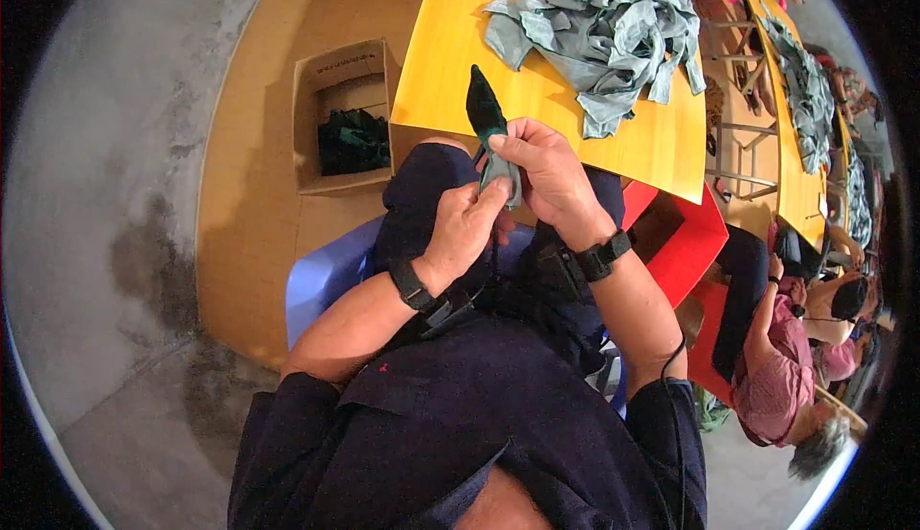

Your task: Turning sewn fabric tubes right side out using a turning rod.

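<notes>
A small piece of fabric (485,108), dark green velvet at its pointed top and grey-green lower down, is held upright between my hands above my lap. My left hand (462,226) pinches its lower grey part, thumb on top. Higher up, my right hand (548,168) grips it where the dark green meets the grey, with the thumb pressed across the front. The fingers behind the cloth are partly hidden. Just beyond my hands, a heap of grey-green fabric pieces (613,36) lies on the yellow table (436,80).
A cardboard box (305,137) holding dark green fabric (353,142) stands on the floor to the left. Beside my right leg is a red stool or frame (685,242). Under me shows a blue seat (316,281). Farther right, people sit by other yellow tables (795,171) with cloth.
</notes>
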Demonstrator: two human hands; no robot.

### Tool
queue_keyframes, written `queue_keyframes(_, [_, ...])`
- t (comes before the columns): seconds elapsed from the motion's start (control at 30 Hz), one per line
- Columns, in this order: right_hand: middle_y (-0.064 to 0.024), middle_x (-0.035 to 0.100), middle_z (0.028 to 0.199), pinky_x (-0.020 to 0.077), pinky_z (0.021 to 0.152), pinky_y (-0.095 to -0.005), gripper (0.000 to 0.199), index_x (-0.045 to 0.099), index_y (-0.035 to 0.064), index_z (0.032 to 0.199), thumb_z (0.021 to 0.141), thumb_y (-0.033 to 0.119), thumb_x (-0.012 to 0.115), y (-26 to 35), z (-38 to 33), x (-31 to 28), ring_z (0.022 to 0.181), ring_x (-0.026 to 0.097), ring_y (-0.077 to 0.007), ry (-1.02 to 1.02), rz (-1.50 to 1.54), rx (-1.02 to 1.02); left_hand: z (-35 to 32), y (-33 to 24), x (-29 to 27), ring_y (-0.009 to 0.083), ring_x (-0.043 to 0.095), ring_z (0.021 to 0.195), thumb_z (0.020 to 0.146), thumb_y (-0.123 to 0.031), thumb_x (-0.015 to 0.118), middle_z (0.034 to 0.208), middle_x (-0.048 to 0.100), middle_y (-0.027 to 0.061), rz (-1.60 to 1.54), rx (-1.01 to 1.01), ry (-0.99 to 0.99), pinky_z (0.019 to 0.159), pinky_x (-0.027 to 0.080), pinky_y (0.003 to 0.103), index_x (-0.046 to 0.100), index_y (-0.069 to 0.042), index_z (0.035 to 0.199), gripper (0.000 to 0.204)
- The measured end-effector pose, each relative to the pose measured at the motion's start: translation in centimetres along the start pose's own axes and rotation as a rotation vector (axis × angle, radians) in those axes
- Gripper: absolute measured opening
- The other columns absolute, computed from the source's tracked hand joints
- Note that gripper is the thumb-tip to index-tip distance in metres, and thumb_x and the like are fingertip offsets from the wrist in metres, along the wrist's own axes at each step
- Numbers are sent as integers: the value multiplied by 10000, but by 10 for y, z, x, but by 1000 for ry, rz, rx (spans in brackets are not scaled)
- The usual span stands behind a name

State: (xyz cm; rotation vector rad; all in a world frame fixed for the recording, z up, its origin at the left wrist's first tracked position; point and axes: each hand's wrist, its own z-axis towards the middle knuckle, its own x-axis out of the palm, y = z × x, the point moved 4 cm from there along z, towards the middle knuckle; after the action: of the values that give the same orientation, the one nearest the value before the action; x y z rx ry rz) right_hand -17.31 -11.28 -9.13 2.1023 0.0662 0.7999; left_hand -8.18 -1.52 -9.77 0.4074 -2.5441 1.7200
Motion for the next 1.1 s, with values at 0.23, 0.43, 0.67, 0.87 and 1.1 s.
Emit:
queue_keyframes(0.23, [-36, 622, 715, 452, 480, -254, 164, 606, 29, 852, 896, 164, 688, -1, -12, 6, 549, 574, -116, -9, -102, 81, -2, 0, -3, 123, 601, 516, 991, -339, 524, 614, 623, 58, 20, 13, 5, 448, 438, 247, 631, -10, 795, 397])
queue_keyframes(0.43, [-17, 628, 691, 441, 515, -232, 253, 660, 1, 806, 907, 232, 687, 0, -20, -2, 568, 552, -78, -11, -329, 124, -3, 1, -3, 123, 607, 517, 992, -352, 500, 622, 636, 65, 48, -90, 88, 454, 446, 240, 646, -9, 798, 420])
queue_keyframes(0.67, [14, 567, 615, 375, 464, -227, 254, 673, 2, 779, 892, 226, 709, -8, -32, -7, 514, 482, -56, -16, -521, 29, -3, 6, -13, 117, 618, 541, 989, -339, 509, 650, 654, 67, 159, -112, 230, 471, 464, 234, 658, -1, 797, 416])
queue_keyframes(0.87, [24, 555, 603, 357, 451, -226, 236, 671, 5, 765, 865, 210, 734, -11, -31, -10, 509, 469, -52, -11, -813, 8, -2, 10, -24, 116, 648, 612, 1001, -340, 517, 742, 685, 72, 331, -107, 276, 521, 515, 234, 662, -2, 888, 385])
queue_keyframes(1.1, [11, 588, 636, 402, 462, -235, 221, 675, -7, 831, 878, 204, 717, -4, -31, 1, 525, 514, -65, 17, -911, -8, -6, 8, -20, 125, 655, 638, 1006, -303, 505, 772, 695, 73, 216, -164, 320, 554, 527, 240, 660, -6, 918, 347])
